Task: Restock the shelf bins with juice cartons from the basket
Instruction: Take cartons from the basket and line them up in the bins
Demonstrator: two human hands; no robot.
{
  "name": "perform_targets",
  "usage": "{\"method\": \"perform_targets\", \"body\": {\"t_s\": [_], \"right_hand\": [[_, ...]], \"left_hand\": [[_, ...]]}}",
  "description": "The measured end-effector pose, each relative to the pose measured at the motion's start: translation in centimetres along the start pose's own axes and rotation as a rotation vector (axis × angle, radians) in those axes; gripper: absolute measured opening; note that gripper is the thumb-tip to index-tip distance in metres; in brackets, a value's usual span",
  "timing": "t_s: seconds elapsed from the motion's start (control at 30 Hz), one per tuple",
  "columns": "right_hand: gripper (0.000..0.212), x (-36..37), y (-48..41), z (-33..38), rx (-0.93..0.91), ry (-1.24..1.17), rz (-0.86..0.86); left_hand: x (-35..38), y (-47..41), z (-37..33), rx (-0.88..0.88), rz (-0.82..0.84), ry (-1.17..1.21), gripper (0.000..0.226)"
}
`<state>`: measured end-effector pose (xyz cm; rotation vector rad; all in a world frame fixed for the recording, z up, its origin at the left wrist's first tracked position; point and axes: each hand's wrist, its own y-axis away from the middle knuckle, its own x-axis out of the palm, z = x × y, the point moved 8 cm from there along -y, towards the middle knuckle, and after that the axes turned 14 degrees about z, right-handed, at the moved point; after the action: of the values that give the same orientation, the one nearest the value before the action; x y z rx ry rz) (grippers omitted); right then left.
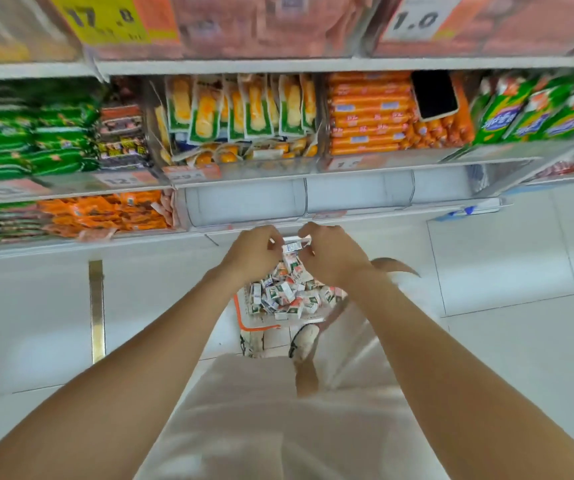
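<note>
**Cartons lifted, bins waiting**

Head view. Person stands at the shelf, looking down past both arms. Left hand (254,252) and right hand (330,254) meet in front of the lowest shelf edge. Fingers of both are curled inward, pinching a few cartons (294,244) between them. Exact count unclear; motion blur. Two hands on one small bunch probably serves to keep it squared up so it goes in as a block.

Basket (241,318), orange-rimmed, sits on the floor (507,271) straight below the hands and just ahead of a shoe (303,341). Handy spot: short lift from basket to shelf. It holds a loose pile (289,296) of small cartons, lying every which way.

Bins (244,202), clear-walled, run along the lowest shelf directly beyond the hands. The two nearest show nothing inside. Likely target, given the hands hover right at their front lip.

Upper shelf: orange sausages (368,116) stacked in rows, with a phone (434,95) lying face up on top, presumably parked there to free both hands.

Judgement: early in the job. Plenty left in the basket, nothing visible in the bins.
</note>
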<state>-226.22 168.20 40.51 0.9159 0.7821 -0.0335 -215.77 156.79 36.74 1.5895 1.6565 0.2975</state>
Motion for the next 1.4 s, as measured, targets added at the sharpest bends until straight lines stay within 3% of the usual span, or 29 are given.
{"method": "perform_targets", "body": {"t_s": [0.3, 0.47, 0.6, 0.73, 0.87, 1.1, 1.17, 1.23, 1.3, 1.4], "right_hand": [[0.043, -4.4, 2.7, 4.0, -0.112, 0.198, 0.110], [0.039, -3.8, 1.3, 2.4, -0.160, 0.283, 0.058], [0.043, -1.3, -2.2, -1.5, -0.208, 0.285, 0.183], [0.043, 2.0, -7.4, -6.0, -0.415, 0.361, 0.412], [0.035, 4.9, -11.2, -11.1, -0.609, 0.563, 0.383], [0.014, 14.5, -20.7, -22.8, -0.875, 1.024, 0.436], [0.019, 17.1, -23.9, -25.6, -0.883, 1.130, 0.456], [0.029, 19.0, -26.4, -27.9, -0.846, 1.207, 0.399], [0.033, 20.9, -28.5, -30.4, -0.740, 1.280, 0.341], [0.019, 24.3, -29.5, -32.4, -0.574, 1.343, 0.519]], "left_hand": [[-4.1, 4.2, -4.4, 0.050, -0.063, -0.093, 0.025], [-3.0, 3.2, -4.6, 0.049, -0.119, -0.217, 0.024], [-0.5, 0.9, -4.0, 0.000, -0.214, -0.283, 0.021], [4.1, -4.0, -0.7, -0.189, -0.248, -0.095, 0.022], [9.3, -9.9, 1.8, -0.259, -0.250, 0.066, 0.029], [18.9, -22.6, 8.3, -0.216, -0.263, -0.068, 0.029], [21.3, -25.7, 10.1, -0.197, -0.268, -0.186, 0.032], [24.2, -28.7, 12.3, -0.194, -0.201, -0.315, 0.036], [27.3, -31.5, 14.8, -0.216, 0.003, -0.371, 0.044], [30.4, -34.1, 16.4, -0.217, 0.180, -0.418, 0.043]]}}
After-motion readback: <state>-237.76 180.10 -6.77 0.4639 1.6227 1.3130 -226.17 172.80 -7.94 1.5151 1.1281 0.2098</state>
